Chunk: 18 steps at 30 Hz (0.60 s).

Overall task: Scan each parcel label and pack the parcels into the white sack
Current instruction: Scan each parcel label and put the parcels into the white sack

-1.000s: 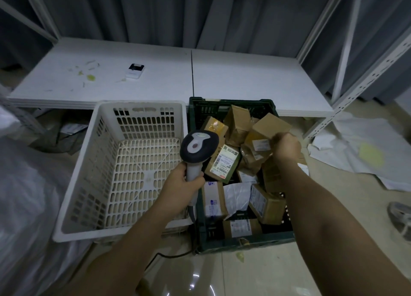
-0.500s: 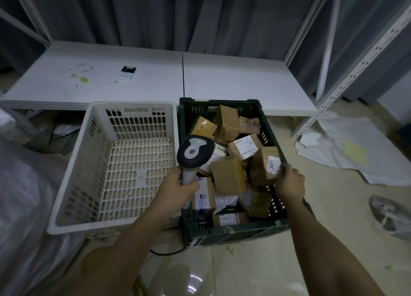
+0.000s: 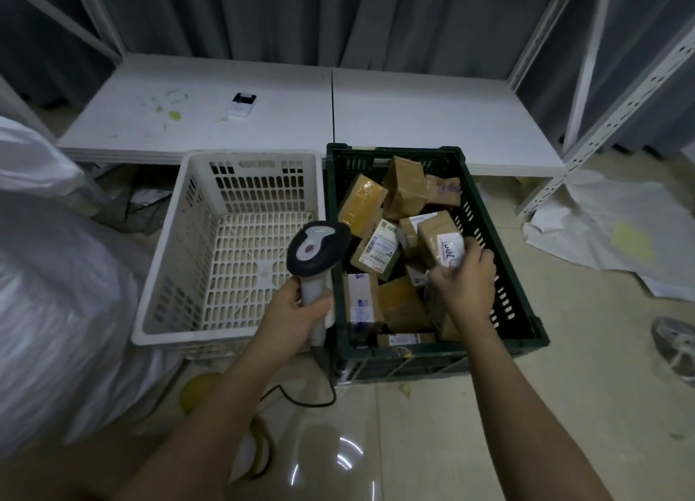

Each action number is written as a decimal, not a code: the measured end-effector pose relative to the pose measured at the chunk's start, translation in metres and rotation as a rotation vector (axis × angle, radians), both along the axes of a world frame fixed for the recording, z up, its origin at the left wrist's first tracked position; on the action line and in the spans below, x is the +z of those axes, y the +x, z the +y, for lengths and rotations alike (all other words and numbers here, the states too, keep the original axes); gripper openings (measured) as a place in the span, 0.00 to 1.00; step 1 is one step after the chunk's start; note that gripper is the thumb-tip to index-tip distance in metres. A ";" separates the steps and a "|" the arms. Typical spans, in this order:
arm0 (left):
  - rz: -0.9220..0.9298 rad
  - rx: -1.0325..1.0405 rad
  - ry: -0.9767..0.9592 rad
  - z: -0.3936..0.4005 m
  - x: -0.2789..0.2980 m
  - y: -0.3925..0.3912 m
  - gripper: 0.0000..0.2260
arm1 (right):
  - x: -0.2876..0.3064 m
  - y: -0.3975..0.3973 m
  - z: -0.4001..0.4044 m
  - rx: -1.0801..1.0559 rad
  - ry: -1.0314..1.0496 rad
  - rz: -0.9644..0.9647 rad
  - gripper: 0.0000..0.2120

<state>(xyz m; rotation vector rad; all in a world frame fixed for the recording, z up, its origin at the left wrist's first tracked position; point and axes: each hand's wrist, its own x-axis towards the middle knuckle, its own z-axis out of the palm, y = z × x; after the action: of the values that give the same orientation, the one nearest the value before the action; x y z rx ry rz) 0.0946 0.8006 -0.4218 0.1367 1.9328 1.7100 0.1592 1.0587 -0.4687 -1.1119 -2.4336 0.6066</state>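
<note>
Brown parcel [image 3: 438, 239] gripped by right hand [image 3: 464, 284], beside left hand's [image 3: 297, 314] scanner [image 3: 314, 260].

There is only the head view, worn high on the person and tilted forward and down. It sits close over both forearms, takes in the green crate [image 3: 522, 308] and white basket [image 3: 169, 275] on the floor, and faces the low white surface [image 3: 432, 113].

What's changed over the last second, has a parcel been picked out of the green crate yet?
The right hand came down from above the heap to the right side of the green crate and now grips a brown parcel with a white label, tilted above the pile. The left hand held the scanner over the crates' shared edge throughout. The white crate stayed put.
</note>
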 end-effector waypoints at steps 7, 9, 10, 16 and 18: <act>-0.089 0.121 0.020 -0.037 -0.017 0.022 0.10 | -0.033 0.072 -0.122 0.570 0.234 0.054 0.36; -0.102 0.144 0.011 -0.050 -0.024 0.030 0.10 | -0.041 0.082 -0.139 0.601 0.203 -0.021 0.33; -0.105 0.145 0.004 -0.056 -0.026 0.033 0.09 | -0.044 0.085 -0.144 0.599 0.181 -0.044 0.32; -0.111 0.132 -0.035 -0.071 -0.024 0.041 0.11 | -0.026 0.077 -0.158 0.498 -0.305 0.060 0.13; -0.103 0.128 -0.036 -0.072 -0.024 0.045 0.10 | -0.018 0.066 -0.161 0.345 -0.418 0.123 0.08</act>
<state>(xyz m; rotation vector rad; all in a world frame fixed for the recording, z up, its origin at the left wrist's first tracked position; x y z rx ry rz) 0.1398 0.7287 -0.4457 -0.0887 1.9312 1.7264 0.2250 0.8981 -0.4867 -0.7621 -2.4695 1.2992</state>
